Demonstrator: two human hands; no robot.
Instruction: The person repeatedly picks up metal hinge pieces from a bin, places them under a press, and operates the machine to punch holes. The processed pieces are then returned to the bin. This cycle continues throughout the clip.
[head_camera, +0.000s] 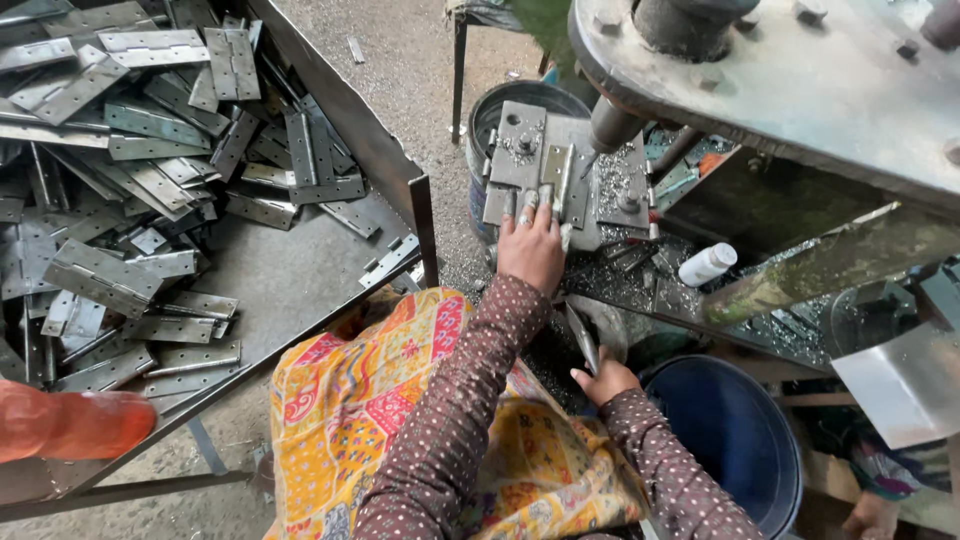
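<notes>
Your left hand (531, 250) lies flat, fingers spread narrow, pressing a metal hinge (556, 178) onto the steel jig plate (520, 145) of the press, just under the round ram (612, 125). The hinge stands near the middle of that plate, its long side running away from you. Your right hand (603, 380) is closed around a thin curved metal lever (583, 340) near the front edge of the machine bed, where metal shavings (620, 280) lie thick. A small white bottle (707, 265) lies on its side on the bed's right part.

The big sheet-metal tray (300, 270) to your left holds a deep heap of flat grey hinges (130, 170), piled toward its far and left sides, with the near right corner mostly bare. A dark round drum (490, 110) stands behind the jig; you cannot tell what is in it. The blue bucket (735, 430) by your right elbow shows only a dark inside.
</notes>
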